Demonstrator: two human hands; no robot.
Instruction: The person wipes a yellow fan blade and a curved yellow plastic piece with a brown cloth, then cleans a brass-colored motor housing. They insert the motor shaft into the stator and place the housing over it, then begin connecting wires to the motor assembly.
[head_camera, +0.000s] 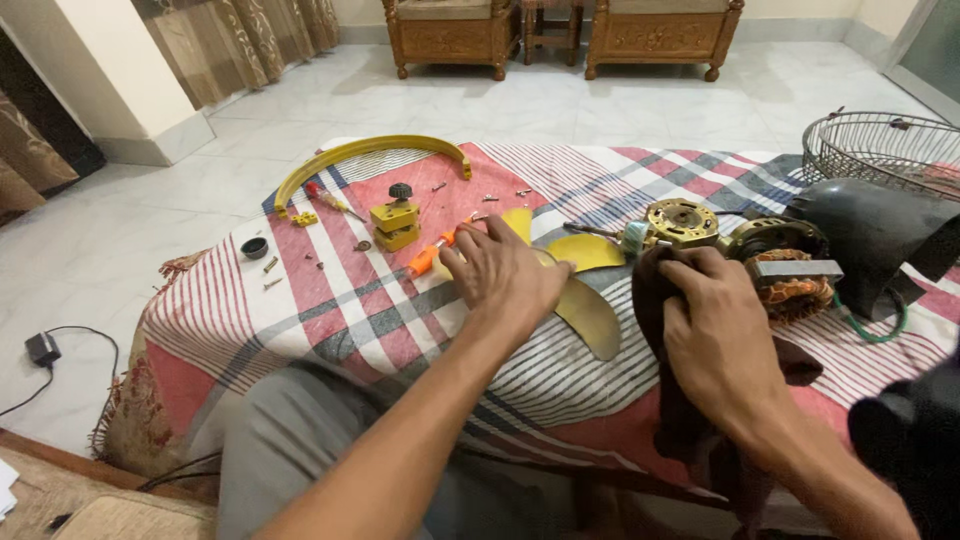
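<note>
- Head view, frame centre: my left hand (505, 272) lies flat, fingers spread, on the blade (590, 300); pressing could bend it.
- Right hand (720, 340) closed on the rag (690, 420); it may snag the motor (790, 270).

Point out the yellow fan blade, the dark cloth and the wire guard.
yellow fan blade (590, 312): head view, lower blade's face.
dark cloth (652, 285): head view, upper fold.
wire guard (880, 150): head view, mesh.
</note>
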